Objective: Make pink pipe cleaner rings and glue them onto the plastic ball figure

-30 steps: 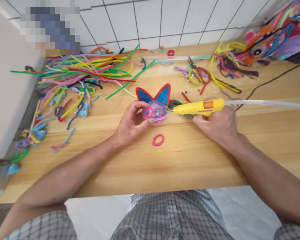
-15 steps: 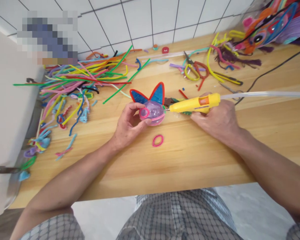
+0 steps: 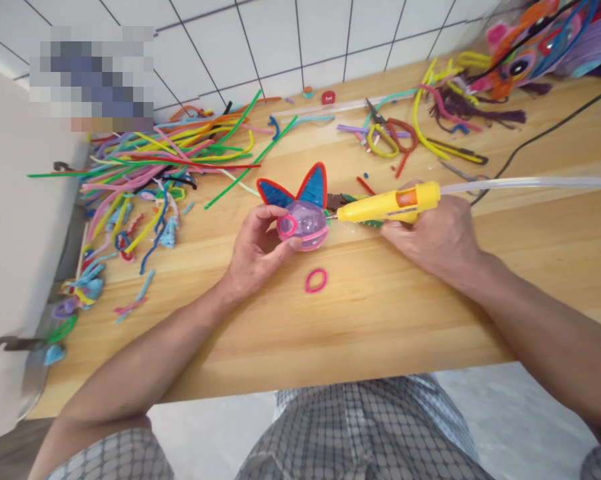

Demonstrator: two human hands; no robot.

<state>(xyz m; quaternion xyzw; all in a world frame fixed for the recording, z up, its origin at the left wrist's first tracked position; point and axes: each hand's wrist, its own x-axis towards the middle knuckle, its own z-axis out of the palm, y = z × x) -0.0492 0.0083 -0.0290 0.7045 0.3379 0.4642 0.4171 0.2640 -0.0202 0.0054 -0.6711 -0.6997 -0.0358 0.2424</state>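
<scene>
My left hand grips the left side of a clear purple ball between thumb and fingers. A pink ring sits on the ball's left part and a pink strip runs along its lower side. Two blue ears with red-orange edges stand up behind it. My right hand is closed round a yellow glue gun, whose metal tip is at the ball's right side. A clear glue stick extends from the gun's back. On the table just below the ball lies a loose pink loop.
A pile of coloured pipe cleaners covers the back left of the wooden table. Scissors and a cutter lie at the back right, near a colourful figure. A black cable crosses the right side.
The view has shifted slightly. Both hands, the ball and the glue gun keep nearly the same places relative to each other.
</scene>
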